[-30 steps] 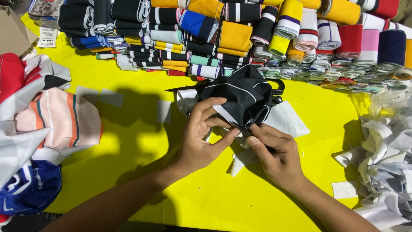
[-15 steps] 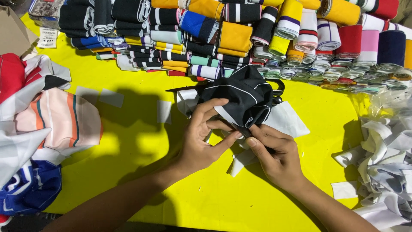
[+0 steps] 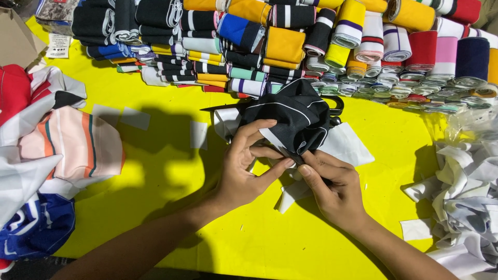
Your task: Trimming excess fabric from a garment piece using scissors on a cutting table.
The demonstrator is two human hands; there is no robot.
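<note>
A: Fabric, black with thin white lines, sat bunched on the yellow bench (image 3: pixel 155 218), and both hands were at its lower edge. Where did it lie from the fingers?

B: The black fabric piece (image 3: pixel 298 116) rose toward twelve o'clock from both hands. The left hand (image 3: pixel 244 173) came in from about seven o'clock, the right hand (image 3: pixel 332 189) from about five, and they met at the hem.

A: How were the fingers set?

B: The left thumb and forefinger were spread in an open curve around the fabric's left edge, with the other fingertips pressed in toward the hem. The right hand's thumb and forefinger were pinched together on the hem's lower corner, the rest curled under.

A: Which hand was nearer?

B: Both touched it. The right hand had the firmer hold on the corner; the left seemed more to steady it.

A: And its long axis?

B: Hard to fix, as the piece was crumpled. The bunch ran roughly from eight o'clock up to two, slanting over white paper pieces (image 3: pixel 345 145) under it.

A: Anything close by?

B: Black scissors (image 3: pixel 334 106) lay just behind the fabric, at one o'clock from the hands, partly hidden. Rolled and folded knit trims (image 3: pixel 290 46) were stacked along the far edge. Striped garments (image 3: pixel 67 145) lay at nine o'clock, and white fabric strips (image 3: pixel 467 207) at three, well apart from the hands.
</note>
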